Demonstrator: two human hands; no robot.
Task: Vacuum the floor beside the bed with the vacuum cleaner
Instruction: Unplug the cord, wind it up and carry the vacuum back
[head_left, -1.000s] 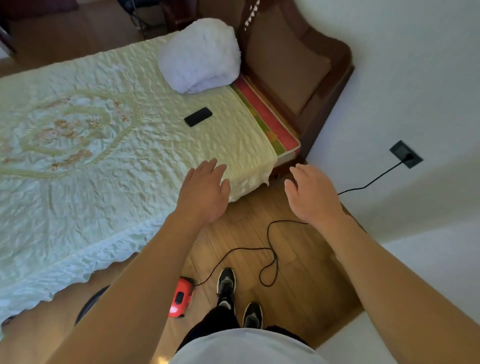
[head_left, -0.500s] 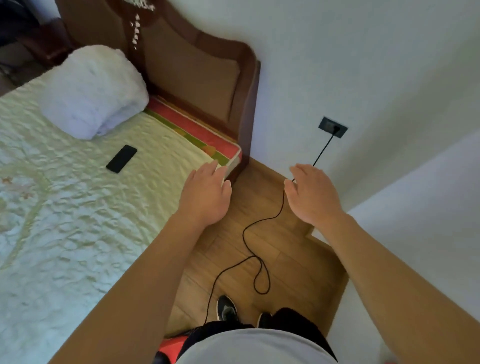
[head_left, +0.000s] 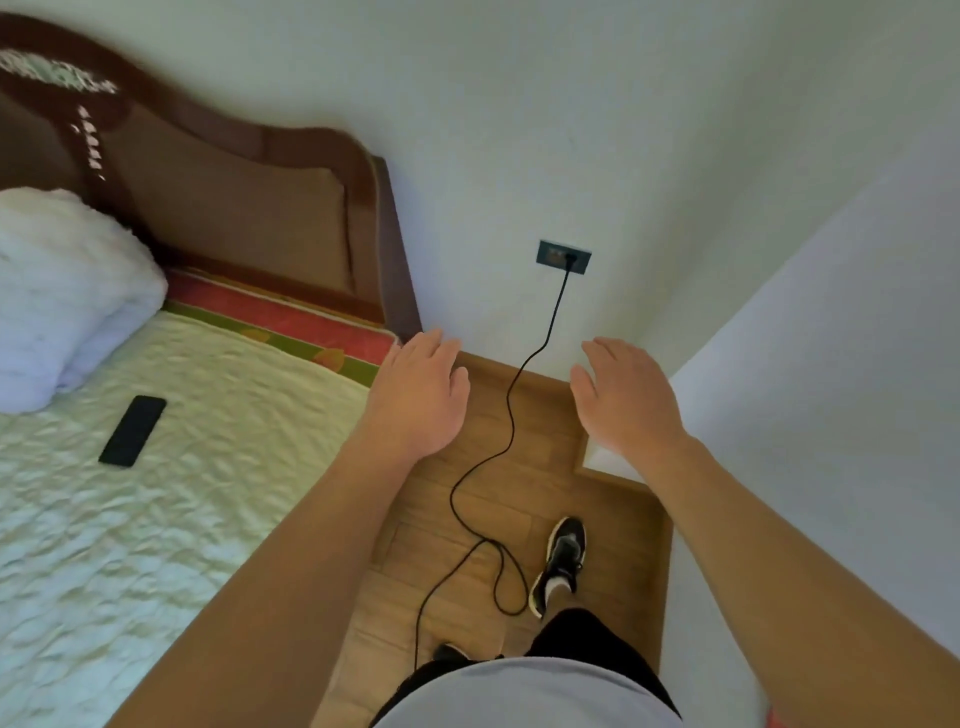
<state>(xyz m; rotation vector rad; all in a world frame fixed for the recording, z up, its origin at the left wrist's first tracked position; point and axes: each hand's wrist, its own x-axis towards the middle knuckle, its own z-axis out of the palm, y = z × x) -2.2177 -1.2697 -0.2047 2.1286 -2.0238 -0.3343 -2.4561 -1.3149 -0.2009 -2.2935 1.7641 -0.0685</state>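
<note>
Ahead, left hand and right hand spread empty, cord looped across floor beside bed

The floor beneath and between the two grips is wood plank with a low satin sheen, and a thin matt black cable lies on it. Left of the left grip spreads a quilted cloth bedspread — pale, puckered, faintly shiny — bearing a smooth black phone and a fluffy white pillow. Beyond that grip the headboard is dark polished wood round a padded brown panel. Past the right grip the wall is smooth matt paint.
</note>
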